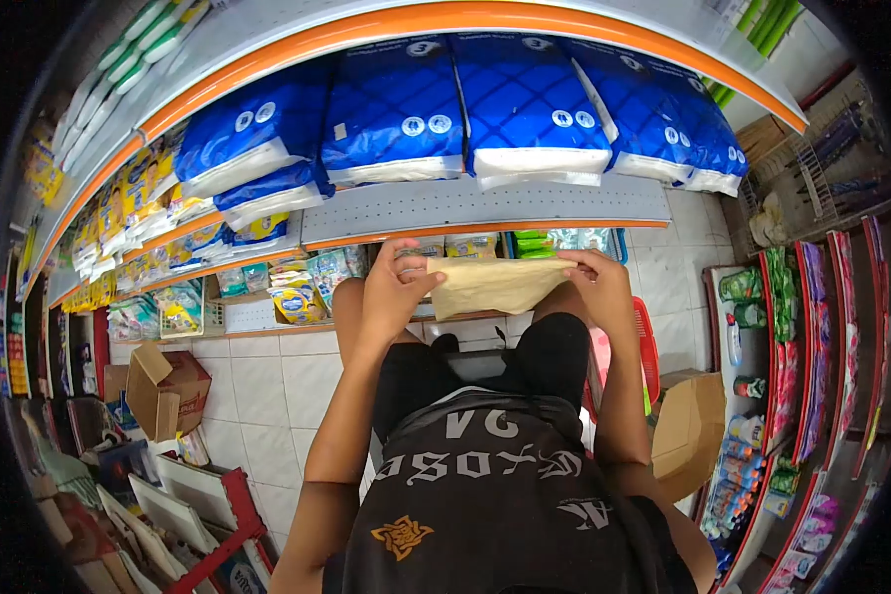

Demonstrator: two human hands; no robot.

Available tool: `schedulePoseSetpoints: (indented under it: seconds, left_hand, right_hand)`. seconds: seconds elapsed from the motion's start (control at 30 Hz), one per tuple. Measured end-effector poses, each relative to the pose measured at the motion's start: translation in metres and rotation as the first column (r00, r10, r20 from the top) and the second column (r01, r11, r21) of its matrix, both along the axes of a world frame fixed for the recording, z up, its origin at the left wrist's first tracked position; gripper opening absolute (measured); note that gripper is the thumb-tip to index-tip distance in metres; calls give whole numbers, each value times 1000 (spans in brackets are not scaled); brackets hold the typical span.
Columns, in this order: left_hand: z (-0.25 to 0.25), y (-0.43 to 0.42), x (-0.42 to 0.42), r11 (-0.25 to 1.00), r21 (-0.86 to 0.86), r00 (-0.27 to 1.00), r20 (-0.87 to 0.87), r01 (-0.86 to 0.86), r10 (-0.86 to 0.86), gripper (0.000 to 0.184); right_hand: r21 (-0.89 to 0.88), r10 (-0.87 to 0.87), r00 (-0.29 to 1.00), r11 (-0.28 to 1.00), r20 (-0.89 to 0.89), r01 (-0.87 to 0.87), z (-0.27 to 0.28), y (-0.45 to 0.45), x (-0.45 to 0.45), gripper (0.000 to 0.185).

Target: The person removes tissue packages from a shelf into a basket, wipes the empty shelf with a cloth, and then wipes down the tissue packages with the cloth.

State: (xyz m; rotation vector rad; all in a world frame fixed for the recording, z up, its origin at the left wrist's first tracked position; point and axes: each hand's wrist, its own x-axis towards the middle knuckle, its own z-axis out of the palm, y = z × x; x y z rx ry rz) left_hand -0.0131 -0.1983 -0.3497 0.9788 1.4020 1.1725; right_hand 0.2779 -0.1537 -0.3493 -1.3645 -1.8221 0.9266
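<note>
Starting at the far left, there's an open cardboard box [186, 394] sitting on the tiled floor [259, 388]; a bit further in, yellow packs [134, 198] are crammed along the shelving; then you get to the left hand [401, 284], whose grip is pinching the left end of a cream cloth [500, 287], thumb on the near side, with most of the cloth lying to the right of that grip; the cloth itself is held up in the air between the two hands, over the gap between the person's knees and just this side of the shelf [485, 206] with the big blue packs [394, 114] above it; its long axis runs left to right, pretty much parallel to the shelf edge, top edge pulled fairly straight and the loose lower part pointing down toward the lap, kinda uneven along the bottom; next is the right hand [601, 284], its grip pinching the upper right corner between thumb and fingers, so the cloth lies to the left of it; past that there's a red basket [647, 346] near the forearm, then another open carton [691, 431]
</note>
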Motion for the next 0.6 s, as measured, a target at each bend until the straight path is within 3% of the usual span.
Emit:
schedulePoseSetpoints:
  seconds: [0.07, 0.1, 0.13, 0.2, 0.27, 0.4, 0.5, 0.6]
  left_hand:
    - [-4, 5, -3, 1000, 23, 996, -89, -9, 11, 50]
    - [-3, 6, -3, 999, 49, 987, -163, 9, -1, 50]
    - [-2, 8, -3, 997, 72, 972, -236, 28, -10, 49]
    - [2, 10, 0, 997, 71, 979, -201, -2, 17, 47]
    - [3, 14, -2, 989, 129, 998, -25, 69, -66, 44]
    - [22, 16, -4, 971, 146, 976, 77, 190, -203, 35]
    - [35, 14, -5, 961, 181, 972, 71, 208, -224, 28]
    - [46, 11, -3, 945, 236, 973, -2, 224, -230, 23]
  right_hand:
    - [-98, -23, 982, 995, -186, 4, -8, 4, 3, 27]
    - [-205, -67, 983, 978, -173, 31, 6, 1, 0, 27]
    - [-205, -54, 984, 979, -169, 18, 4, 3, 0, 27]
    - [-242, -49, 965, 970, -257, -15, -1, 6, 6, 28]
    - [-268, -38, 964, 963, -264, -35, 3, 7, 10, 27]
    - [-301, -99, 965, 953, -243, 22, 20, 13, 16, 21]
    - [-215, -122, 948, 975, -294, 58, 30, 16, 12, 16]
    - [-176, -73, 969, 984, -234, 32, 32, 22, 13, 16]
